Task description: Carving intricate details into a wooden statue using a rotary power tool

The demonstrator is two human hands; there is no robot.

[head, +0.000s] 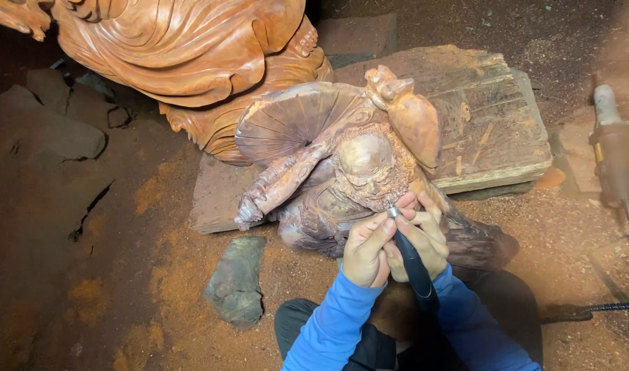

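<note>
We close both hands, left (367, 249) and right (417, 237), around the rotary tool (412, 260) for steadiness. Its tip meets the carved figure (342, 165) at twelve o'clock.

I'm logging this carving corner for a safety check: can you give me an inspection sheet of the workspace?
Surface: dirt floor covered in reddish sawdust.
Job's things: dark wooden figure, pen-shaped rotary tool with its tip at the figure's beard.
Clutter: stone chunk, rough plank.
Hands: left hand and right hand both grip the tool.
Cables: black cord at right, leading from a hanging motor unit.
Surroundings: large orange carved statue behind.
</note>
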